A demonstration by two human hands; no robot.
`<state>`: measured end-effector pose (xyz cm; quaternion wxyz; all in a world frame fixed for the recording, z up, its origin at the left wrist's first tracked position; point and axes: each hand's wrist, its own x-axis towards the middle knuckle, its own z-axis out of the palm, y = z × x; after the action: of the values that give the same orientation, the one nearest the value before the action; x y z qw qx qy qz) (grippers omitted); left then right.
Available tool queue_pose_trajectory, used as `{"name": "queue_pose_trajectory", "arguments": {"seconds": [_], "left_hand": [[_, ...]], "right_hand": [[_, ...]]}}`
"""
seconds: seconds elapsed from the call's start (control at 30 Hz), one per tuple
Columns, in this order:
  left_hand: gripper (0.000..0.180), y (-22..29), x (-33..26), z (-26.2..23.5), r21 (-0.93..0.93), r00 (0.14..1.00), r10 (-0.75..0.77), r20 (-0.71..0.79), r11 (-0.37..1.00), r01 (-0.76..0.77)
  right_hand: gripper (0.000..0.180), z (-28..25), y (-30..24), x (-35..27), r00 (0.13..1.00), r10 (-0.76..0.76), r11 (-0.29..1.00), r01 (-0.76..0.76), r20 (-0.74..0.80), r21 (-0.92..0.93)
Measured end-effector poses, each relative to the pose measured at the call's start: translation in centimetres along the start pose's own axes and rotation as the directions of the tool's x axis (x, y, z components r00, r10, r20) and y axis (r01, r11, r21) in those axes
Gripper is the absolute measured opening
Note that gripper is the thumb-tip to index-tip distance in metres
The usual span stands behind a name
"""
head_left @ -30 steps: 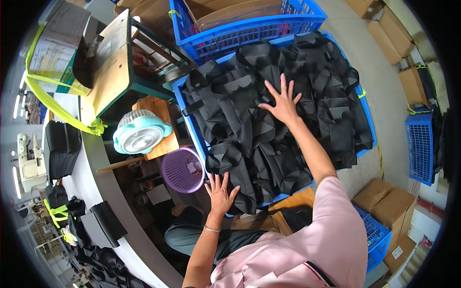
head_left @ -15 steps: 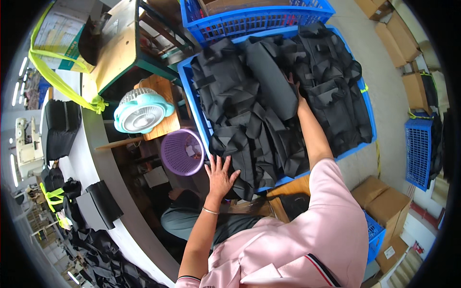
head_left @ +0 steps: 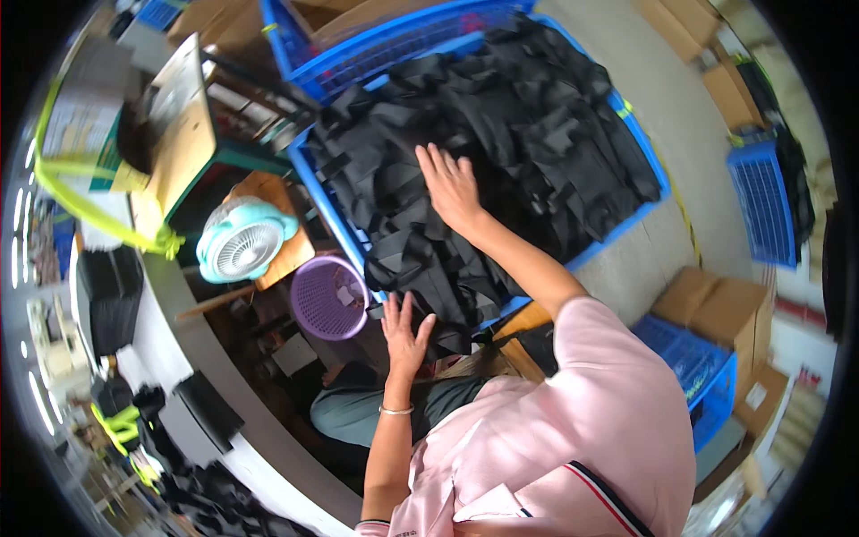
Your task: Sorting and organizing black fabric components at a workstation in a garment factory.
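A blue plastic crate in front of me is heaped with black fabric pieces that have straps and flaps. Over the middle of the heap, my right hand lies flat with its fingers stretched out and nothing in them. I cannot tell how firmly it presses on the cloth. My left hand is at the crate's near left corner, fingers spread, next to the edge of the black fabric and holding nothing.
Left of the crate stand a purple perforated basket and a turquoise fan on a wooden stool. A white worktable with black fabric runs along my left. Another blue crate lies beyond; cardboard boxes are at the right.
My right hand has come out from between the fabric pieces and moved left over the heap. The long smooth black piece no longer stands out on top. The whole view has shifted.
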<state>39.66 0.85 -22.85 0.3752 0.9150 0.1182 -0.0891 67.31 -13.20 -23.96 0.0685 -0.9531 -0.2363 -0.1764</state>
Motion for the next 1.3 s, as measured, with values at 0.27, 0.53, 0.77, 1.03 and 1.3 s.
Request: {"name": "queue_pose_trajectory", "arguments": {"seconds": [0.27,0.53,0.77,1.03,1.3], "left_hand": [[0.043,-0.3,-5.6,-4.6,-0.329,0.948,-0.234,-0.215,0.931,0.155],[0.039,-0.3,-8.8,-6.7,-0.194,0.934,-0.198,-0.296,0.97,0.144],[0.039,-0.1,-11.3,-7.3,-0.372,0.902,-0.375,-0.215,0.885,0.279],[0.037,0.3,-16.8,-7.7,-0.005,0.85,-0.275,-0.449,0.952,0.306],[0.039,0.2,-18.9,-6.5,0.132,0.852,-0.246,-0.463,0.931,0.34]], "right_hand": [[0.044,-11.5,8.0,-0.8,0.859,0.195,0.978,-0.133,-0.473,0.163],[0.068,-7.9,30.6,-14.4,0.877,0.468,0.744,-0.456,-0.106,-0.488],[0.071,-2.7,37.2,-18.0,0.574,0.602,0.784,-0.554,0.555,-0.278],[0.089,-6.0,24.3,-14.8,0.716,0.664,0.717,-0.692,0.216,0.089],[0.079,5.4,30.6,-16.0,0.415,0.624,0.682,-0.703,0.662,-0.202]]}}
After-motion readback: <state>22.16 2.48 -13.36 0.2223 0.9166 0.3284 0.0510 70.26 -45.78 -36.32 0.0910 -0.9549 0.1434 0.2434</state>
